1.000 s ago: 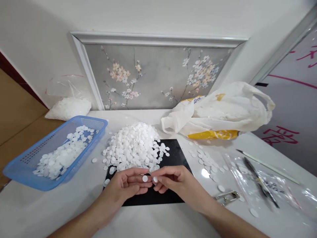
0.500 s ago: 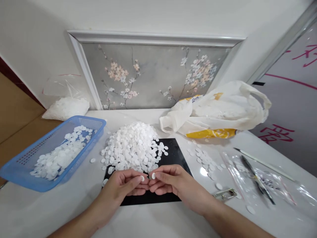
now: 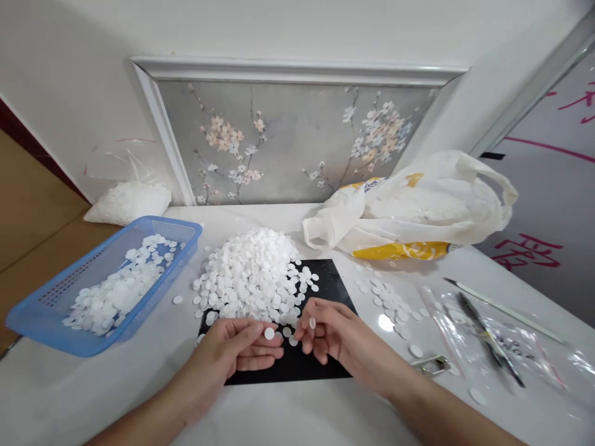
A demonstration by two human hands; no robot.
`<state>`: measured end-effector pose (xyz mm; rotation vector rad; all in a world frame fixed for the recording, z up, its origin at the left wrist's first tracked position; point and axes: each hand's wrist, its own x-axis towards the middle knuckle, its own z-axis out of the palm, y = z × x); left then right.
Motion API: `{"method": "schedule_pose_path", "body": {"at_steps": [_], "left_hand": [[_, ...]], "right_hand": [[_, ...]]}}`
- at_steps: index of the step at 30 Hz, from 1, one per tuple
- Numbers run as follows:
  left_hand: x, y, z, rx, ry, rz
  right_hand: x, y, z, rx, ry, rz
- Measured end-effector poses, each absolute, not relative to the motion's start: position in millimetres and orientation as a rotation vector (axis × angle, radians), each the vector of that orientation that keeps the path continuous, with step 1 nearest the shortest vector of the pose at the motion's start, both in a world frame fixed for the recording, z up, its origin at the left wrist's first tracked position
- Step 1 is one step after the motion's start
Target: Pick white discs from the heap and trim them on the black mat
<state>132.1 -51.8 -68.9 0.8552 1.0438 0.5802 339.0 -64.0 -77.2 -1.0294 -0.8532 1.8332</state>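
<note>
Your bare left forearm (image 3: 160,404) slants up from the lower edge toward the centre, its wrist nearly straight. Your bare left hand (image 3: 227,347) is half open, the palm side of its fingers facing you; the thumb reaches along above the index finger, and the other fingers lie loosely bent beneath. Your bare right forearm (image 3: 418,396) comes in from the lower right. Your bare right hand (image 3: 341,334) sits a little higher, thumb and index finger drawn close, its remaining fingers curled downward. Your two hands are near each other, not touching.
</note>
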Motion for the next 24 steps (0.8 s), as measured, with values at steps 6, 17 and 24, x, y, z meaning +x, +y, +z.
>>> {"method": "schedule_pose_path", "body": {"at_steps": [6,17,24], "left_hand": [[125,-46,-64,1.063,1.094,0.629],[129,-52,-75,1.778,1.246,0.430],[135,-58,-81,2.243,1.251,0.269]], "right_hand": [[354,-61,-83,-1.304,-1.383,1.429],[335,-70,-83,-1.596,-2.003,0.904],[334,-71,-86,-1.417,-2.113,0.852]]}}
